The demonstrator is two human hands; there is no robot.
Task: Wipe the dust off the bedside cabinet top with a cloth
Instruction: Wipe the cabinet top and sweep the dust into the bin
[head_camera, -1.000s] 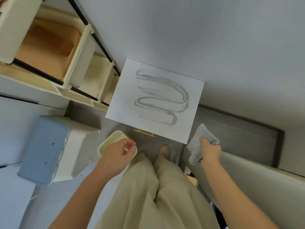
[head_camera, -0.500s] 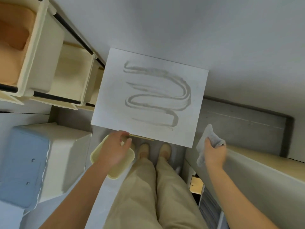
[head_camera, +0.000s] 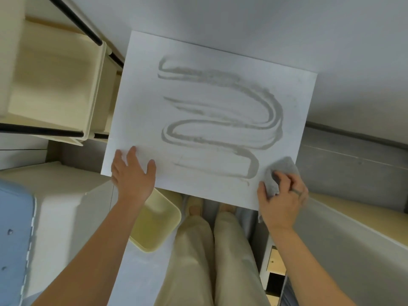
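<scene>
The right hand (head_camera: 281, 200) is clutching one crumpled grey cloth (head_camera: 278, 173), pressing it on the near right corner of the white square bedside cabinet top (head_camera: 141, 89). The left hand (head_camera: 132, 175) is lying flat, fingers spread, on the near left corner. One grey winding dust trail (head_camera: 220, 122) is crossing the top. One pale yellow plastic tub (head_camera: 154, 226) is sitting below. No writing is showing.

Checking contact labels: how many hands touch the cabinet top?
2. Left hand lies flat on its near-left corner; right hand presses the cloth onto the near-right corner of the cabinet top.
</scene>
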